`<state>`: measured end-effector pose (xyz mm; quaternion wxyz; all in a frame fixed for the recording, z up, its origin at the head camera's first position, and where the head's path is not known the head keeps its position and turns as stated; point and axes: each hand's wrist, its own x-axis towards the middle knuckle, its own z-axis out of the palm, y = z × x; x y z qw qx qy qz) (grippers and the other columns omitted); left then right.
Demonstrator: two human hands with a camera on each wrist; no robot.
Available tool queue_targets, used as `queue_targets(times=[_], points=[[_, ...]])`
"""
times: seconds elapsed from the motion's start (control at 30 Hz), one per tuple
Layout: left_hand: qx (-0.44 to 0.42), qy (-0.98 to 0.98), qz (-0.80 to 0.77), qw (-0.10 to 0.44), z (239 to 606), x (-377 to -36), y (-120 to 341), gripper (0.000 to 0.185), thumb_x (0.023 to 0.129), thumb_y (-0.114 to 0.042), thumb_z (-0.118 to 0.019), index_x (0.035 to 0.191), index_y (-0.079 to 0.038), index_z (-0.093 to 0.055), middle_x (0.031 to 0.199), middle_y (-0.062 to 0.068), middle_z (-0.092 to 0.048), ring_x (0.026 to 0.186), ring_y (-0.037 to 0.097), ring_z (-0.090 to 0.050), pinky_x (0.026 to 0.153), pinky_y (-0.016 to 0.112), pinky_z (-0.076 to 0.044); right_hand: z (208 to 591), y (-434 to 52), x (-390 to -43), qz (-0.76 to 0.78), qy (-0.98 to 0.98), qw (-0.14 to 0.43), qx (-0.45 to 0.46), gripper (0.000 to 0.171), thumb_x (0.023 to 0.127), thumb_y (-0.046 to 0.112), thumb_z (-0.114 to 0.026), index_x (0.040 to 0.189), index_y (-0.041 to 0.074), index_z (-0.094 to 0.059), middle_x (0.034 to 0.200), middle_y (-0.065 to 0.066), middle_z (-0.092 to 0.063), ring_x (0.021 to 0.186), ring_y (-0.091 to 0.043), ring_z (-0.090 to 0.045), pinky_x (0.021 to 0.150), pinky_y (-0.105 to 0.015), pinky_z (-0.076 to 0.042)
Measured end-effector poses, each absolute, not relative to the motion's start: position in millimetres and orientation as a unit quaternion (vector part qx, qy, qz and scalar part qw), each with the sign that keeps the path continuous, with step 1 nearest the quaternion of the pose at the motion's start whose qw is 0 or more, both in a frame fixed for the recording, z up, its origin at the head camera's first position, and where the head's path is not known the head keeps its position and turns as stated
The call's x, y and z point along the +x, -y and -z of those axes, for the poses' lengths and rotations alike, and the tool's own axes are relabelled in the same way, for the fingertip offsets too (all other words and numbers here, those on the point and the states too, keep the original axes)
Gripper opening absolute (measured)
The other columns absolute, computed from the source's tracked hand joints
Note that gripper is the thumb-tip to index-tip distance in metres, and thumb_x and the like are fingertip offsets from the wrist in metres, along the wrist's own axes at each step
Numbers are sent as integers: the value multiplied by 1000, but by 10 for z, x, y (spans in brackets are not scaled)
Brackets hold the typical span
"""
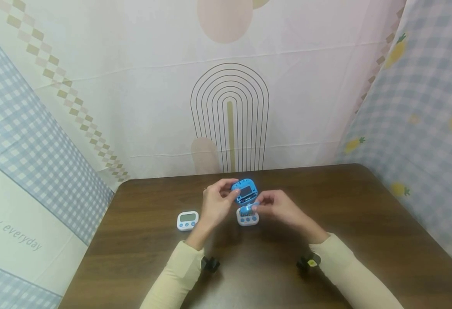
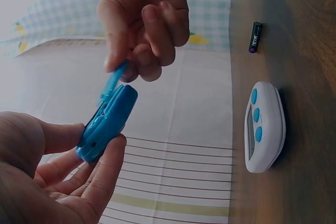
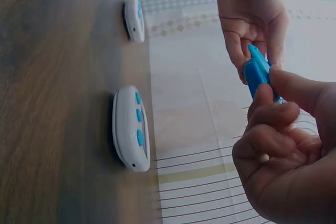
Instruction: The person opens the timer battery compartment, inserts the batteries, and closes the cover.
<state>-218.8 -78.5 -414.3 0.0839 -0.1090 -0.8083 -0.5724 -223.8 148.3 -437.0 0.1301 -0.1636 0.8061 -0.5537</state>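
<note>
My left hand (image 1: 218, 205) holds a blue-backed digital timer (image 1: 252, 185) above the table, thumb on one face and fingers on the other. Its back is turned up toward the head view, showing a dark rectangle and a slot along the lower edge. Between thumb and fingertips, my right hand (image 1: 279, 209) pinches a thin blue plastic flap (image 2: 111, 83) at the timer's edge. Whether the flap is still attached there, I cannot tell. Just below the hands, a white timer with blue buttons (image 1: 248, 220) lies on the table, partly covered in the head view.
Left of the left wrist, a second white timer (image 1: 188, 216) lies screen up on the brown wooden table (image 1: 141, 257). A small black battery (image 2: 255, 37) lies near the middle timer in the left wrist view. Patterned cloth (image 1: 156, 107) hangs behind the table and at both sides.
</note>
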Motion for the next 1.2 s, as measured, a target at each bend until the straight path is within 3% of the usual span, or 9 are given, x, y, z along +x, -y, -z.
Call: queue_targets(times=[0.17,0.37,0.63,0.87,1.2], points=[[-112,808,573,84,4137,-2181,782,27,99,-10,-75,126,-6,-74,110,8,-78,94,22,-76,77,33,-66,4358,-1510,-2238,592,-778,142,-156,26,99,29,-77,105,5,-70,91,-27,-67,75,-34,-66,66,-37,-60],[-109,810,570,84,4143,-2182,782,28,99,-11,-75,126,-7,-75,111,8,-78,95,23,-75,79,35,-66,4375,-1520,-2255,629,-754,135,-133,28,99,26,-78,107,1,-67,87,-14,-71,72,-25,-69,71,-36,-64],[-111,812,567,81,4145,-2191,773,27,99,-11,-76,125,-10,-75,112,8,-79,95,23,-76,80,35,-66,4394,-1506,-2270,651,-737,133,-126,28,99,18,-77,108,-3,-62,89,-18,-74,71,-23,-71,72,-38,-66],[-115,813,566,78,4167,-2176,761,27,99,-11,-75,126,-8,-75,112,8,-79,94,23,-75,75,33,-65,4430,-1472,-2260,668,-726,127,-101,31,98,16,-78,111,-3,-58,84,-12,-75,73,-23,-74,77,-42,-67],[-120,811,567,83,4163,-2161,737,28,99,-12,-76,126,-5,-74,112,8,-79,97,23,-75,86,38,-65,4454,-1445,-2246,666,-735,101,-78,42,95,18,-81,119,-1,-52,89,-13,-75,74,-26,-74,76,-37,-66]])
